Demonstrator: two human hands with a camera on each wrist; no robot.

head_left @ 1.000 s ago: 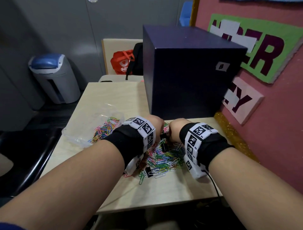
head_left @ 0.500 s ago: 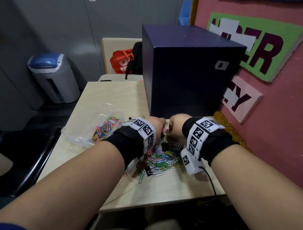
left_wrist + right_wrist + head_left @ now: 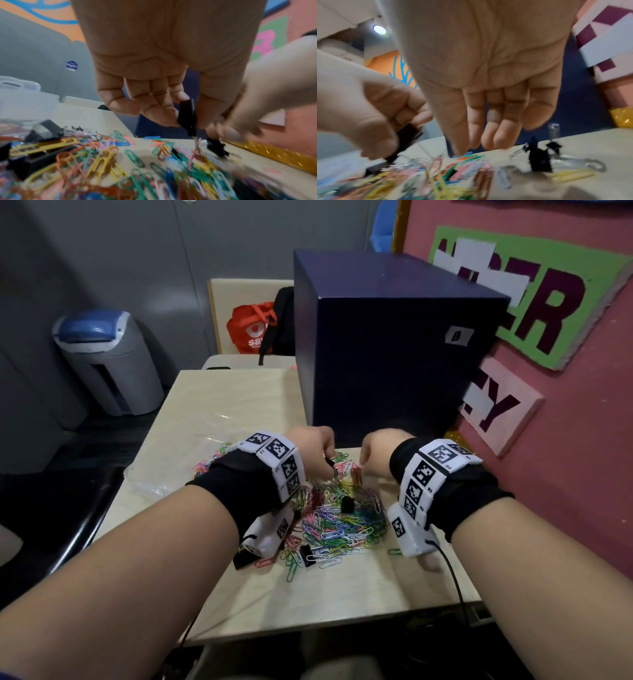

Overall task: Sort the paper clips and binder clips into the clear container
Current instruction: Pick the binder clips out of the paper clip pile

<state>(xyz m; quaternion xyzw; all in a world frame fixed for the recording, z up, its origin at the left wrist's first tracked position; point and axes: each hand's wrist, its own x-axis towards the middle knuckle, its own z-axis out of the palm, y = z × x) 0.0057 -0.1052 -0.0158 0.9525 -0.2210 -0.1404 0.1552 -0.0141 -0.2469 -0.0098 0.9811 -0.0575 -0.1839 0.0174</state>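
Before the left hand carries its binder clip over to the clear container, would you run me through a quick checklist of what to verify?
1. Grip: left hand pinches a black binder clip between thumb and fingers. Ok.
2. Clip free of the pile: paper clips seem to dangle from it. Not ok.
3. Right hand out of the way: its fingers reach down to the pile right beside the left. Not ok.
4. Clear container within reach: it sits on the table left of the pile, already holding paper clips. Ok.
5. Container opening unobstructed: the left wrist hides much of it. Cannot tell.
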